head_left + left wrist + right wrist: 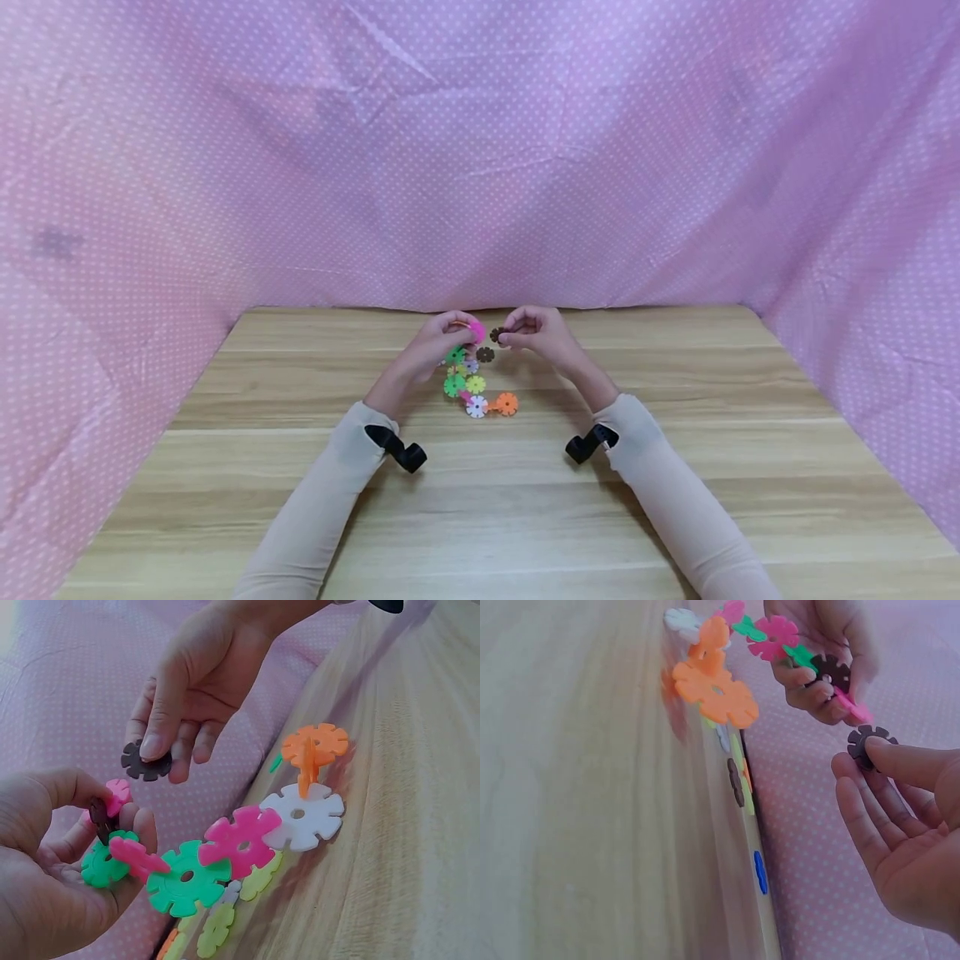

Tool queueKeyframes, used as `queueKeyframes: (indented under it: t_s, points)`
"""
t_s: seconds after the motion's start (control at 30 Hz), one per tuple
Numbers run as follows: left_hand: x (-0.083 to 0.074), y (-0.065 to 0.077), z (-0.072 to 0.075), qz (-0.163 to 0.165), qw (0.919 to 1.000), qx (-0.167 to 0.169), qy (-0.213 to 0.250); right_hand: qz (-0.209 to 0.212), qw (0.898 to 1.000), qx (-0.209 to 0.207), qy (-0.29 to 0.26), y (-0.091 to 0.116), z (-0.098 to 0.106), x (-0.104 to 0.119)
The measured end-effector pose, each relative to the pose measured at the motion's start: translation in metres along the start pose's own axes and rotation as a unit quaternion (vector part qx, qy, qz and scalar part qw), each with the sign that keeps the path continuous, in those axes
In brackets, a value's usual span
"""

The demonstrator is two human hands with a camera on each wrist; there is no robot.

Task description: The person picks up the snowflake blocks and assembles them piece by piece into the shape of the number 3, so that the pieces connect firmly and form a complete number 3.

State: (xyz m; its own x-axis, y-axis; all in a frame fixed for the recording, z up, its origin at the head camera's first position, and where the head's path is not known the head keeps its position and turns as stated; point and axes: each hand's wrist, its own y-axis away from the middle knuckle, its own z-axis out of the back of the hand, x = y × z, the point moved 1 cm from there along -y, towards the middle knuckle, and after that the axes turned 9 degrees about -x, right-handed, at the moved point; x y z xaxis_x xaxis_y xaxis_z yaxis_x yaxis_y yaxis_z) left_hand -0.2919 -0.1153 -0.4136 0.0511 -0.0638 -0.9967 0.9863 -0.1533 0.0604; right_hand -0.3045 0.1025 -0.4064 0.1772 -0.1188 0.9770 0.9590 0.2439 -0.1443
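Note:
My left hand (435,343) grips one end of a chain of slotted plastic snowflake discs (238,844). In the left wrist view, pink, dark brown and green discs lie among its fingers. From there the chain runs through green and pink to a white disc (300,817) and two orange discs (319,742), slotted together at angles. Between thumb and fingers, my right hand (546,337) pinches a single dark brown snowflake disc (862,754). That disc is held up just apart from the pink disc (853,707) at the chain's held end.
Loose discs lie on the wooden table (480,517) beside the chain, among them a brown disc (485,355), a yellow disc (476,384) and a blue disc (760,871) near the far edge. Behind the table hangs a pink dotted cloth (480,167).

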Motion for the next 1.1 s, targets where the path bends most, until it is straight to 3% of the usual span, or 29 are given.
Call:
queueKeyframes:
  t_s: [0.33, 0.8, 0.97, 1.1]
  points:
    - [-0.001, 0.0, -0.001, 0.0, 1.0, -0.003, -0.006, 0.057, 0.998, -0.014, 0.027, 0.0, -0.006, 0.0]
    - [0.0, 0.001, -0.008, 0.005, 0.9999, 0.001, 0.014, 0.104, 0.991, -0.026, 0.077, 0.001, -0.005, 0.0]
    - [0.003, 0.0, -0.01, -0.003, 0.9996, -0.005, 0.028, 0.117, 0.988, -0.029, 0.093, 0.003, -0.006, 0.006]
    - [0.004, -0.001, -0.012, -0.01, 0.9993, -0.011, 0.034, 0.125, 0.986, -0.027, 0.107, 0.014, -0.007, 0.025]
